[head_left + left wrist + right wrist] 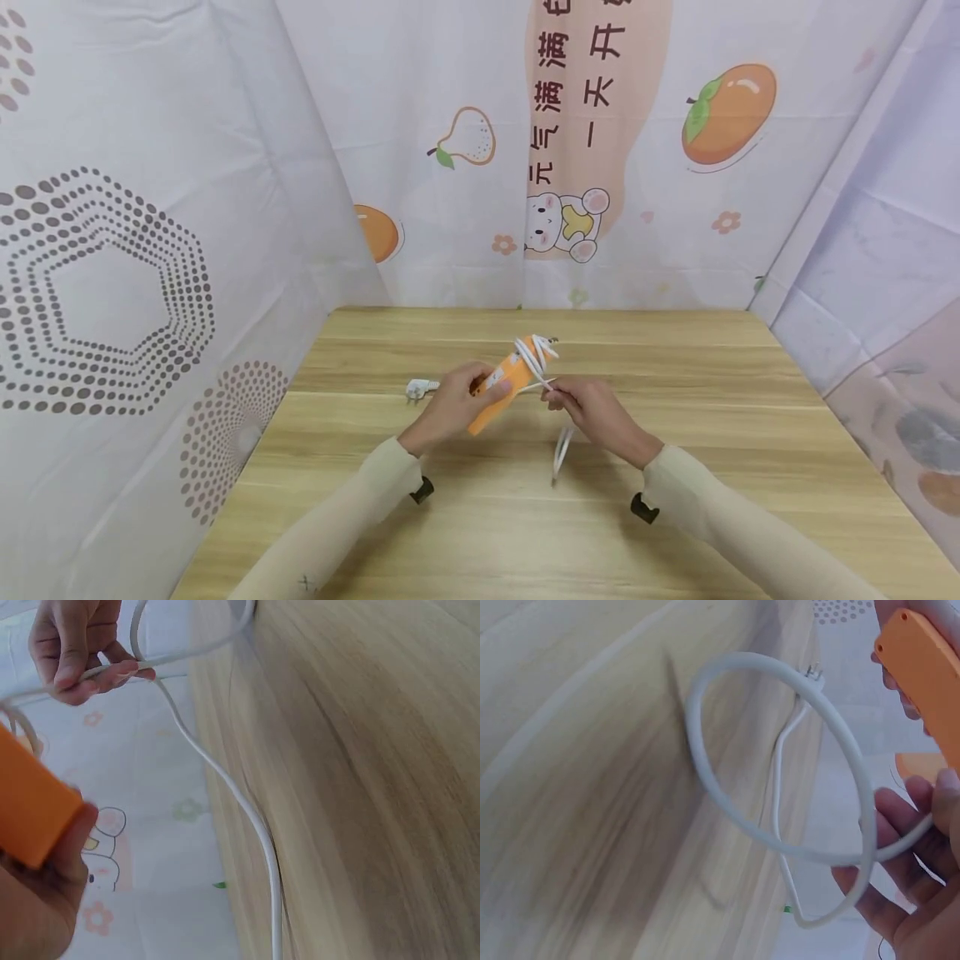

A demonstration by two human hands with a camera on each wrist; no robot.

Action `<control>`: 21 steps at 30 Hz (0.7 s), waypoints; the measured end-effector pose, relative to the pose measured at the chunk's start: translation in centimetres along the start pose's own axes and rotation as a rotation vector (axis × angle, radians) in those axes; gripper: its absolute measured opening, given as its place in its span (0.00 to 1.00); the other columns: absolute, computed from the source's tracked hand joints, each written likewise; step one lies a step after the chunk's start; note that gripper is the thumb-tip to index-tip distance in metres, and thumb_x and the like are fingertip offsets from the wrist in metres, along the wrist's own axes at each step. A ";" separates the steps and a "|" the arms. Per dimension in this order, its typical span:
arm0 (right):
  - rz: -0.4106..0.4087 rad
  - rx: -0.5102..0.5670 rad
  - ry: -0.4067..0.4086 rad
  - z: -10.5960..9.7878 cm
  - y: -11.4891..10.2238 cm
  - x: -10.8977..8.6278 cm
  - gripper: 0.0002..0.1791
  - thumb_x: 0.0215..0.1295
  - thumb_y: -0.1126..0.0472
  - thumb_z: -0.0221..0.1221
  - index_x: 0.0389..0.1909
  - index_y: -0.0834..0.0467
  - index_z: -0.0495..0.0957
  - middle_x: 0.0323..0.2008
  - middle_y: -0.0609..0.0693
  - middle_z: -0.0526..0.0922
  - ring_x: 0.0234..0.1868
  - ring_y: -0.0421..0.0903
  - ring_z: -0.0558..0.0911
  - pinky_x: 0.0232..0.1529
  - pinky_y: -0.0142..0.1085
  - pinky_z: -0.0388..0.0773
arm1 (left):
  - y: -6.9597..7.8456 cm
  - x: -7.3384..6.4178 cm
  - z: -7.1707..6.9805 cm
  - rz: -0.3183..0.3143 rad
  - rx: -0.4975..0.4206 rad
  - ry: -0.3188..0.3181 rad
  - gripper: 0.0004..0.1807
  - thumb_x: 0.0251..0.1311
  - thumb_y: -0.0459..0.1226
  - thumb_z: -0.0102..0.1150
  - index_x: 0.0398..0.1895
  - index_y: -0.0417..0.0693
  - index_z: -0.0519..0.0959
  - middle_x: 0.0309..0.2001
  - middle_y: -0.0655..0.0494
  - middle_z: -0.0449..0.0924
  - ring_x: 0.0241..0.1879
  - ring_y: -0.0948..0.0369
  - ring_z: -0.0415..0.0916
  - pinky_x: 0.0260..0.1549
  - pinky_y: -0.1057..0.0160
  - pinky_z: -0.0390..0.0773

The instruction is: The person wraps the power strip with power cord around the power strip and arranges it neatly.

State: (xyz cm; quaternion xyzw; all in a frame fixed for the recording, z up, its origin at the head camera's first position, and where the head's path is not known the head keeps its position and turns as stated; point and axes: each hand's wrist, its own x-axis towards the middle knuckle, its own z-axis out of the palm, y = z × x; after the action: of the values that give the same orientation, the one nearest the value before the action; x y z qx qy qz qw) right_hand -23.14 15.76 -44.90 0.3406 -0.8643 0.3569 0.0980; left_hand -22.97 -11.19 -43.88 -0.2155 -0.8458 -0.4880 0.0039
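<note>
My left hand (456, 406) grips an orange power strip (516, 374), which is tilted above the table. White cord (531, 360) is wound around its far end. My right hand (597, 410) pinches the cord close to the strip. From the right fingers a slack cord loop (697, 742) hangs down, seen large in the right wrist view. The cord's plug (420, 388) lies on the table left of my left hand, prongs showing. In the left wrist view the end of the strip (34, 806) shows beside the left thumb, and the cord (247, 806) trails downward.
The wood-grain table (480, 533) extends under both hands. A white curtain (420, 75) printed with fruit and a cartoon bear hangs at its back edge. Another curtain (135, 275) with dotted patterns hangs at the left.
</note>
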 end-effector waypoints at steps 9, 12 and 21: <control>-0.068 -0.096 -0.073 -0.8 0.2 0.2 0.04 0.66 0.63 0.68 0.39 0.57 0.87 0.36 0.47 0.88 0.32 0.38 0.81 0.33 0.35 0.79 | -0.4 -0.2 -1.0 0.112 -0.030 -0.227 0.14 0.68 0.55 0.64 0.44 0.57 0.84 0.33 0.55 0.77 0.29 0.62 0.69 0.28 0.65 0.69; -0.100 -0.137 -0.091 -0.9 0.3 0.1 0.08 0.65 0.65 0.69 0.43 0.59 0.87 0.41 0.52 0.88 0.38 0.43 0.85 0.38 0.38 0.82 | -0.4 -0.1 -1.2 0.165 -0.012 -0.301 0.12 0.68 0.54 0.65 0.39 0.58 0.83 0.30 0.56 0.74 0.27 0.63 0.66 0.27 0.66 0.66; -0.212 -0.167 -0.164 -1.5 0.3 0.3 0.15 0.55 0.78 0.71 0.34 0.54 0.86 0.32 0.43 0.84 0.36 0.40 0.82 0.39 0.36 0.81 | -0.2 -0.3 -1.6 0.242 0.051 -0.459 0.11 0.63 0.54 0.70 0.42 0.64 0.85 0.32 0.63 0.74 0.31 0.65 0.68 0.30 0.67 0.67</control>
State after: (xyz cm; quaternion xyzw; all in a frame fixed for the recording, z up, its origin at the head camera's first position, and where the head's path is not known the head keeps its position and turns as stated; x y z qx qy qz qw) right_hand -23.67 16.72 -43.86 0.4488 -0.8552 0.2425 0.0921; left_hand -23.15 -12.74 -43.28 -0.4201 -0.8047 -0.4007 -0.1242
